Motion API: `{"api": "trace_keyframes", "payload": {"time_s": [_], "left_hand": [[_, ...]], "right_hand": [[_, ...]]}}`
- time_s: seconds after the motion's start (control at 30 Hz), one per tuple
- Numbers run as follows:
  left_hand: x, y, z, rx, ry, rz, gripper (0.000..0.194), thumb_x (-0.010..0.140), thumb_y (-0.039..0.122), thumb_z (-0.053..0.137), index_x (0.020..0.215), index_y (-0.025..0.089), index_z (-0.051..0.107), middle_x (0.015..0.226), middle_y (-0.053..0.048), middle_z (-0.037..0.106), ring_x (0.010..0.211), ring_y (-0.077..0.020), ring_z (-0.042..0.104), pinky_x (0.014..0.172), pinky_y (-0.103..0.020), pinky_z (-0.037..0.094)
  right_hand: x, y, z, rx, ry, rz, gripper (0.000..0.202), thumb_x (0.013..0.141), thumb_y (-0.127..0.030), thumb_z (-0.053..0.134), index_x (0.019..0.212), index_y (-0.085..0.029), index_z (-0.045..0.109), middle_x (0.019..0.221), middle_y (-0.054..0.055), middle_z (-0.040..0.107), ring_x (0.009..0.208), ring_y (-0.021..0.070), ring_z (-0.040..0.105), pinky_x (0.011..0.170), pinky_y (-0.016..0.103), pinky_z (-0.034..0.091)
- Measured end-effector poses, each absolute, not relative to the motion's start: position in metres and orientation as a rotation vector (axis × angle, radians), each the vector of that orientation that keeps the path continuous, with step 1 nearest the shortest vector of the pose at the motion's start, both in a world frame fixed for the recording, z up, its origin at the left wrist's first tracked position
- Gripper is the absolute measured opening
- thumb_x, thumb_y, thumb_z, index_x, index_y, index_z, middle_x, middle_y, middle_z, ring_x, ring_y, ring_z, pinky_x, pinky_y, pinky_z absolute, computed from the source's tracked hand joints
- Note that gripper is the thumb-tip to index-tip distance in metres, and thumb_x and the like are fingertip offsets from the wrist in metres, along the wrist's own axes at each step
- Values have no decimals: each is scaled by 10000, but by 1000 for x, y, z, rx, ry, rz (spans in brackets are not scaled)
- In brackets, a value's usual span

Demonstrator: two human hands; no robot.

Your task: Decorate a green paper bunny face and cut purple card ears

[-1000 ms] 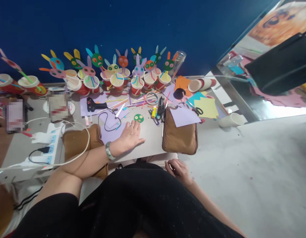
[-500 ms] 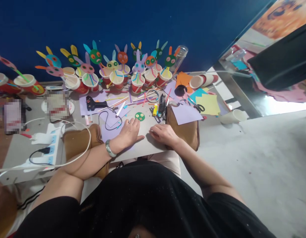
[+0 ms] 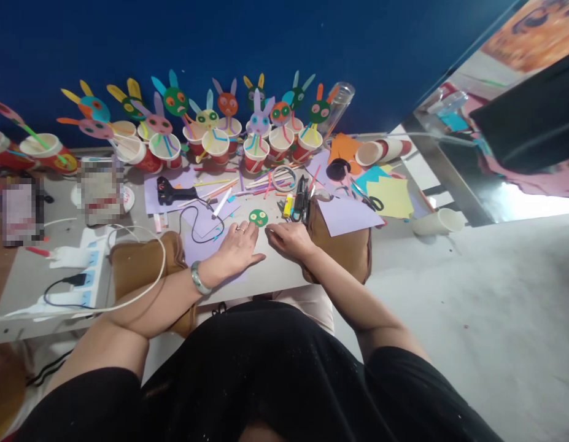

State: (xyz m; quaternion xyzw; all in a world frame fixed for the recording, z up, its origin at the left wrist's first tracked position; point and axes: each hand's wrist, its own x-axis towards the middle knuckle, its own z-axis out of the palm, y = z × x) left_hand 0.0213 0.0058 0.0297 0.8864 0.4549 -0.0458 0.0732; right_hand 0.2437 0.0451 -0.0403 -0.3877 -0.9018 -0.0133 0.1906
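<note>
A small round green paper face (image 3: 258, 218), with pale yellow eyes and a little orange mouth, lies flat on the table. My left hand (image 3: 240, 245) rests palm down just below it, fingers stretched out and thumb apart, with the fingertips at its lower edge. To the right of the face is my right hand (image 3: 291, 240), its fingers curled together and the fingertips close to the disc. Whatever those fingers may hold is too small or hidden to make out. Near that hand lie a yellow glue stick (image 3: 288, 205) and black-handled tools (image 3: 301, 197).
Paper cups (image 3: 256, 161) with paper rabbits on coloured stems line the blue wall. A black glue gun (image 3: 174, 193) lies left, its cord looping over purple paper (image 3: 204, 245). Brown cushions (image 3: 342, 255) flank my arms. A power strip (image 3: 95, 264) and white cable sit far left.
My right hand has moved left and slightly up, closer to the green face. My left hand stays beside the face, with its fingers flatter. The whole view has shifted slightly.
</note>
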Motion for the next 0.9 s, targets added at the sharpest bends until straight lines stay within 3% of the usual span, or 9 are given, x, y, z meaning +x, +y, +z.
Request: {"api": "trace_keyframes", "payload": {"time_s": [0.13,0.43,0.73,0.9], "left_hand": [[21,7,29,2687,1356,-148,637,1019,516,646,1420,27,574,1357,-221,628,1258,-378,542,1022,-479,393],[21,8,18,2697,1362,-125,631,1012,513,657,1423,42,577,1397,-218,622,1241,-371,543,1022,-489,403],[25,11,22,2643,1365,-172,583,1015,505,646,1400,68,613,1403,-233,627,1260,-369,541,1017,-462,412],[26,12,18,2625,1385,-162,728,1013,534,634,1485,-14,548,1494,-295,590,1347,-390,517,1081,-480,397]], "right_hand": [[246,46,-43,-1088,-2496,-26,280,1065,-261,491,1102,-161,749,784,68,745,687,182,626,667,310,398],[250,41,-39,-847,-2506,-195,238,1042,-207,515,933,-180,724,669,17,606,632,164,515,637,314,357],[243,58,12,-970,-2615,-13,279,1053,-218,484,991,-207,755,739,46,679,689,179,588,669,327,395],[195,98,39,-943,-2892,-2,300,1074,-281,494,1032,-180,773,815,73,735,726,193,624,618,334,304]]}}
